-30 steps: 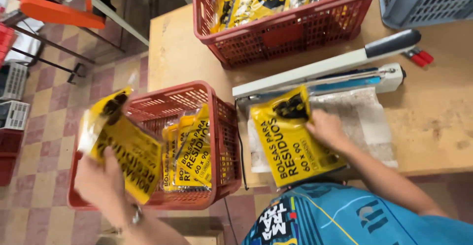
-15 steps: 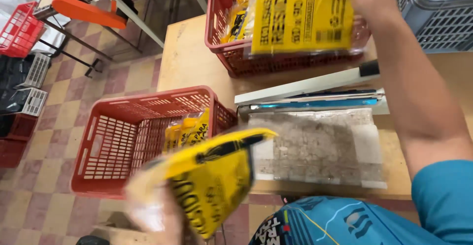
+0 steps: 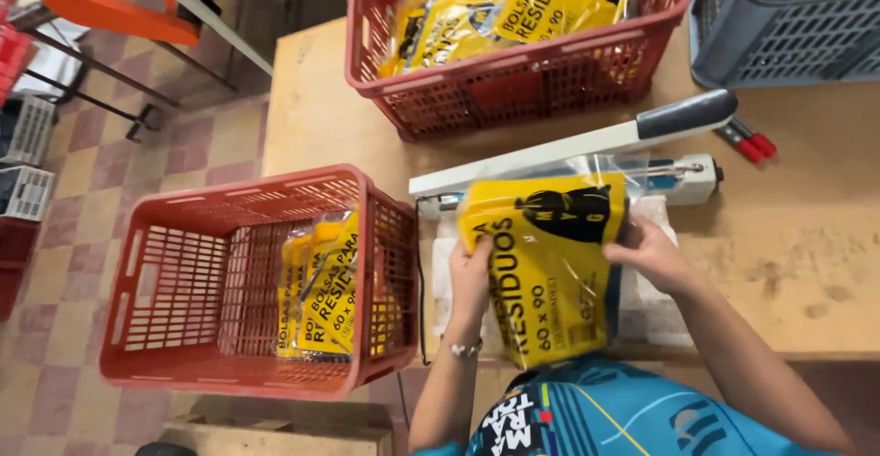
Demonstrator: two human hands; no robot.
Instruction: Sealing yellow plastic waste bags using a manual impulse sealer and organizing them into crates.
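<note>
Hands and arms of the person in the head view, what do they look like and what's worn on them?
Both hands, left hand and right hand, are bare, no gloves. Forearms are uncovered. The left wrist carries a thin beaded bracelet. The shirt is bright blue with printed markings.

Yellow bag pack — flat plastic packet, yellow with black lettering and a black figure printed near its top, clear film edge at the upper end. Held on its long axis, slightly tilted, gripped at both side edges. It sits over the white pad at the counter's front edge, top end just at the sealer bar — lower end overhangs toward the person.
</note>
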